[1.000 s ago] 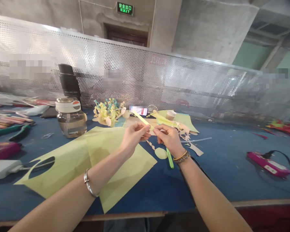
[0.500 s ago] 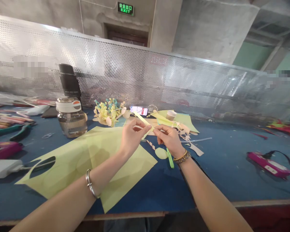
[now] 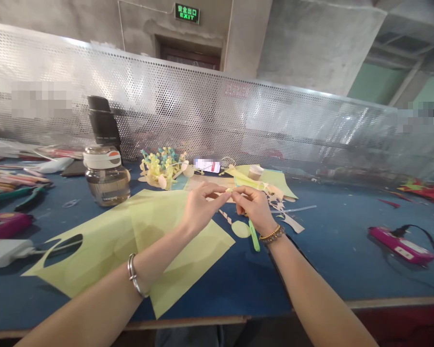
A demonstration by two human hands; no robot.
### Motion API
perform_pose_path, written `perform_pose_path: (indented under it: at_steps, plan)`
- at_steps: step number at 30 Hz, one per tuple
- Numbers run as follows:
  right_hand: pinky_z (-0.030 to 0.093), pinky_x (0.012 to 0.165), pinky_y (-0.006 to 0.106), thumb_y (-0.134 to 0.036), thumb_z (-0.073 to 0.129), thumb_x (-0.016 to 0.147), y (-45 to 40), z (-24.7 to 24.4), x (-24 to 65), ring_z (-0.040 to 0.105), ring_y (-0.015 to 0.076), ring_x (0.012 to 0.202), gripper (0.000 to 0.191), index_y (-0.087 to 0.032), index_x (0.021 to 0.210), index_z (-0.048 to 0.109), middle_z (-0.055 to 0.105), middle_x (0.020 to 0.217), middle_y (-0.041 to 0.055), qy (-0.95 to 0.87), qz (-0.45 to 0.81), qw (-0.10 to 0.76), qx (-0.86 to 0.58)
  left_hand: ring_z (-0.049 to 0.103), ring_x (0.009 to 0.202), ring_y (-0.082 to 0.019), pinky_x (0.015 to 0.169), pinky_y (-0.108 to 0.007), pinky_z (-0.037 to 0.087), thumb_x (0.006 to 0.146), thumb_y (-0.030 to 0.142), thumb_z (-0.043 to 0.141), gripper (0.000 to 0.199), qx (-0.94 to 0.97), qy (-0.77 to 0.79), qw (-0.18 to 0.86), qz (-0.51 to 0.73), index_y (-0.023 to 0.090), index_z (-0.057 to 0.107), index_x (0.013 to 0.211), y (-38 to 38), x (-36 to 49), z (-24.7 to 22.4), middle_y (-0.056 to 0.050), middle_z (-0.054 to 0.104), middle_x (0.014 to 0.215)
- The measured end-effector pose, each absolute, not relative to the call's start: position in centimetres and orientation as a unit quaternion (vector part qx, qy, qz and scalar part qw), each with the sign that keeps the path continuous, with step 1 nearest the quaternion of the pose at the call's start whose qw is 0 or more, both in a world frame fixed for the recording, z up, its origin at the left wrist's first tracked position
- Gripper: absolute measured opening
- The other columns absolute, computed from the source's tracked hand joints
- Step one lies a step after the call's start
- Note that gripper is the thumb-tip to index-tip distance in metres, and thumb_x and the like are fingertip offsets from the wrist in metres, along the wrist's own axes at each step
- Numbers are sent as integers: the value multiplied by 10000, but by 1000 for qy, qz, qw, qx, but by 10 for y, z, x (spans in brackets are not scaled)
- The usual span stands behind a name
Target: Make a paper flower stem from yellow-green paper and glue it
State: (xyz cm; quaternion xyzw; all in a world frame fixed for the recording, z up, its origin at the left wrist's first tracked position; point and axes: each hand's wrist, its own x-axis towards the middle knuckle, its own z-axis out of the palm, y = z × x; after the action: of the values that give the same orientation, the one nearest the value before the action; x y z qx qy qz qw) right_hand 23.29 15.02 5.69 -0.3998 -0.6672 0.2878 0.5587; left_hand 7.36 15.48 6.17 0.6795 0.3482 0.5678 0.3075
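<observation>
My left hand (image 3: 204, 205) and my right hand (image 3: 252, 202) meet fingertip to fingertip above the table. Between them they pinch a pale yellow paper strip (image 3: 228, 191); only a small bit of it shows, the rest being hidden by the fingers. Under the left forearm lie large yellow-green paper sheets (image 3: 181, 270), one with a round hole cut out. Just below the right hand are a pale green oval paper piece (image 3: 241, 229), a striped stick (image 3: 225, 216) and a bright green cutter-like tool (image 3: 254, 237).
A paper flower arrangement (image 3: 164, 166) and a water bottle (image 3: 107, 180) stand behind the sheets. A lit phone (image 3: 208, 165) leans near the perforated metal screen (image 3: 292, 130). A tape roll (image 3: 255, 171) rests on more paper. Purple power strips (image 3: 401, 246) lie at both sides.
The paper strip stuck out up and left past my left fingers; now that long end no longer shows. Both hands have stayed nearly in place, the left fingers slightly straighter.
</observation>
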Motion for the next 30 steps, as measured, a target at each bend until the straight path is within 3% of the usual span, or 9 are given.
perform_pose_path:
  at_steps: [5,11,18,24,30]
  plan:
    - [358,400,208,-382,651,769,150,57,233,473,84,397,208,-174,768,655,510,439,-49,-657,275,575,-403,642,707,-154,551,-228,535,738,372,672,240,636,375,385,554,163,710,850,155,75,64,-58,694,852]
    - [457,416,227,-415,648,777,152,55,231,563,118,400,297,-176,953,651,597,459,-27,-643,356,557,-386,652,702,-151,533,-206,521,765,390,639,240,632,369,397,554,169,702,835,155,74,65,-49,706,808]
    - [469,423,215,-413,606,812,152,54,230,549,97,385,259,-167,746,652,596,457,-17,-662,351,549,-370,652,697,-149,532,-207,512,772,388,630,231,649,354,379,556,183,704,849,156,74,63,-39,701,833]
    - [449,424,206,-355,616,808,153,55,232,534,91,388,214,-165,718,654,573,443,-27,-663,318,566,-374,638,651,-136,544,-223,518,738,377,666,250,651,357,380,551,186,700,895,155,74,64,-44,710,881]
    - [436,418,206,-360,618,799,151,56,230,539,90,394,217,-162,722,657,563,467,-33,-666,314,561,-377,645,673,-145,553,-223,525,730,378,669,227,636,368,394,552,164,681,802,155,74,65,-50,706,826]
